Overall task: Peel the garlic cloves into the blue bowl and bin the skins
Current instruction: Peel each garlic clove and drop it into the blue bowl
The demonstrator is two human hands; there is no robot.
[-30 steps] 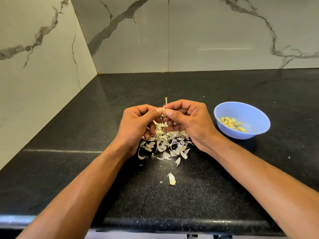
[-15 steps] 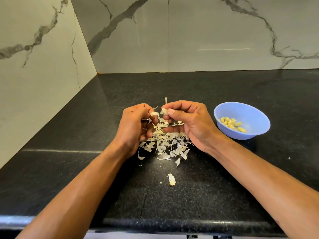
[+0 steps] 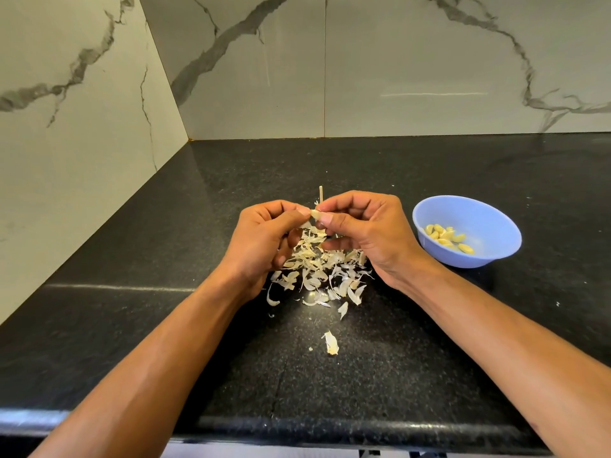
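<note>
A pale garlic clove (image 3: 315, 214) is pinched between the fingertips of both hands above the black counter. My left hand (image 3: 263, 241) holds its left end with thumb and curled fingers. My right hand (image 3: 365, 228) pinches its right end, fingers curled. Under the hands lies a heap of papery garlic skins (image 3: 325, 276). One loose skin (image 3: 330, 342) lies nearer to me. The blue bowl (image 3: 489, 256) stands to the right with several peeled cloves (image 3: 448, 238) inside. A thin dry stalk (image 3: 320, 195) sticks up behind the hands.
The black stone counter (image 3: 429, 358) runs to marble walls at the left and back. Its rounded front edge (image 3: 297, 421) is close to me. No bin is in view.
The hands drew slightly apart half a second ago, with a bit of skin at the left thumb, and have closed together again on the clove.
</note>
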